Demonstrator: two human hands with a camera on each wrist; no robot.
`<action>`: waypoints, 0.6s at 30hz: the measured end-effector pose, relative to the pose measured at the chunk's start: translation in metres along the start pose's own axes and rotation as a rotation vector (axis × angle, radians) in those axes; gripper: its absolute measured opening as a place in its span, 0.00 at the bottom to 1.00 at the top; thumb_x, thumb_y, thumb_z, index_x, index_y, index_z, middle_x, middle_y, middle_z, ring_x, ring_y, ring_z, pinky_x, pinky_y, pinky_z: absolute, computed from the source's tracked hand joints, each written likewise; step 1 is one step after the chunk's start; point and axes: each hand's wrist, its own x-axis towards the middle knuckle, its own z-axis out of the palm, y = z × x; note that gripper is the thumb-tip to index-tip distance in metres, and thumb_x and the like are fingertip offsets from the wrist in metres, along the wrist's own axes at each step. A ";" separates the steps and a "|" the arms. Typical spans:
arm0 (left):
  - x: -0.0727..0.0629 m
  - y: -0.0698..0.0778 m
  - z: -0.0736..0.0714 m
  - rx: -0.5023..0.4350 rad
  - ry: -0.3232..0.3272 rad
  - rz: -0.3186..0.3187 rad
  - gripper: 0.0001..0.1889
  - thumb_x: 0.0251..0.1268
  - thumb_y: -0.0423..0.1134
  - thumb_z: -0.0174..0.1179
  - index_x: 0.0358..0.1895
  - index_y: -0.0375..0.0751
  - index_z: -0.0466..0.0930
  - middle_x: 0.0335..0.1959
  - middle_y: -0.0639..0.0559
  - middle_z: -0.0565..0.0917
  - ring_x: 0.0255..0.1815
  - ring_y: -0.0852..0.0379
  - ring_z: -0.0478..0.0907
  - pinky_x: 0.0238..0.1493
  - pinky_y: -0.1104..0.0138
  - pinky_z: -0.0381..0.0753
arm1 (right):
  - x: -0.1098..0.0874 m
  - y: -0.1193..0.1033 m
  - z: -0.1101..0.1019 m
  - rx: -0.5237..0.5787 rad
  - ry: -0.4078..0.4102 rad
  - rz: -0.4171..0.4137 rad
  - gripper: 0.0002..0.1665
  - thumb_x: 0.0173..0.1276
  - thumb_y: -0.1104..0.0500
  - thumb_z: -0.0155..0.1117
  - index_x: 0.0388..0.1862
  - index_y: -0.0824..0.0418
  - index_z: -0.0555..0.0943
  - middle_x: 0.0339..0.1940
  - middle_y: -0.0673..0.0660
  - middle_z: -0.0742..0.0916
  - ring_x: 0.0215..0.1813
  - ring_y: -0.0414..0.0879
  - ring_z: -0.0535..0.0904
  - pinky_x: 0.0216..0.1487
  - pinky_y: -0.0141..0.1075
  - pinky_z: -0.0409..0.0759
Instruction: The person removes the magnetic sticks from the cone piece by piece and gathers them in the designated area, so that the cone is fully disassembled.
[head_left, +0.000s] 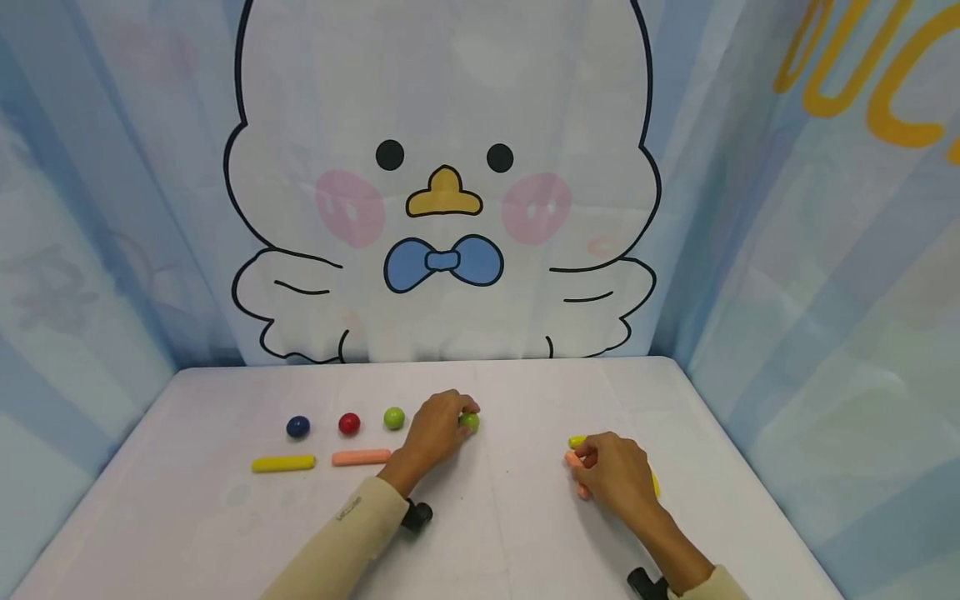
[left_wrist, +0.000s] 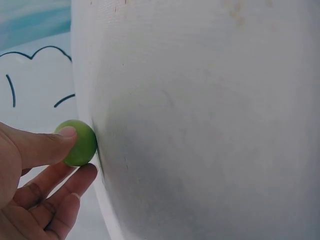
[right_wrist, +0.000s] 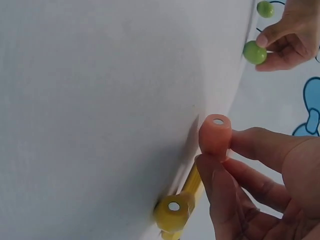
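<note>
My left hand (head_left: 454, 417) pinches a small green ball (head_left: 470, 421) that touches the white table (head_left: 510, 533) near its middle; the left wrist view shows my thumb on this ball (left_wrist: 80, 142). On the right, my right hand (head_left: 591, 463) grips a salmon stick (head_left: 576, 467) between thumb and fingers, end up in the right wrist view (right_wrist: 215, 132). A yellow stick (right_wrist: 175, 212) lies on the table just below it, mostly hidden under the hand in the head view (head_left: 576, 442).
A row of balls lies at the left: blue (head_left: 297, 427), red (head_left: 348, 423), green (head_left: 393, 417). In front of them lie a yellow stick (head_left: 282, 463) and a salmon stick (head_left: 362, 457). A cartoon duck curtain (head_left: 442, 192) closes off the back and sides.
</note>
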 end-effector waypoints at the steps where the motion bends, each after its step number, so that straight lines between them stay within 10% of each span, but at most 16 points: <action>1: 0.000 0.000 0.000 0.004 0.002 0.001 0.15 0.63 0.29 0.75 0.52 0.42 0.90 0.46 0.49 0.88 0.48 0.52 0.84 0.55 0.56 0.85 | 0.000 0.000 0.000 -0.005 0.002 0.001 0.14 0.61 0.57 0.81 0.43 0.61 0.91 0.28 0.48 0.88 0.38 0.46 0.82 0.40 0.42 0.78; 18: -0.007 0.003 0.001 0.044 -0.009 0.028 0.17 0.61 0.30 0.77 0.53 0.42 0.90 0.46 0.51 0.87 0.45 0.56 0.83 0.51 0.59 0.84 | -0.004 0.003 0.000 -0.067 0.062 -0.052 0.09 0.64 0.54 0.79 0.39 0.58 0.93 0.28 0.47 0.89 0.35 0.46 0.84 0.33 0.42 0.81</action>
